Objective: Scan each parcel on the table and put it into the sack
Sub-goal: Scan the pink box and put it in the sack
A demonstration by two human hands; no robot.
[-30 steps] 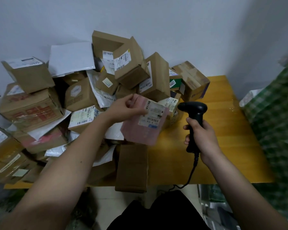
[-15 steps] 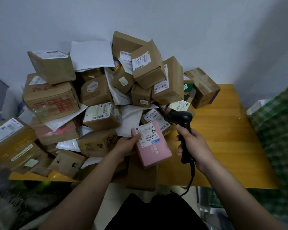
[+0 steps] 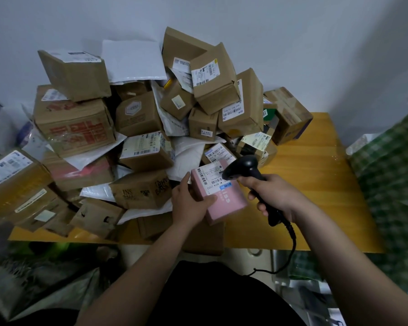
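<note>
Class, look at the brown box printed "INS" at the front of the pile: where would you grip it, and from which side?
Grip the INS box across its two short ends, coming from the front, the person's side. Its printed face is turned that way and bare, while other parcels crowd behind and above it and a white mailer is tucked under it. Lifting from above would likely disturb the pile.

Readable print on the parcels

The pink box [image 3: 224,198] shows "ISS" in white on its side, and its white label [image 3: 212,176] reads "A21A (123)" under barcodes. A brown box [image 3: 140,191] in front of the pile bears "INS" in black. The other labels are too small to read.
</note>
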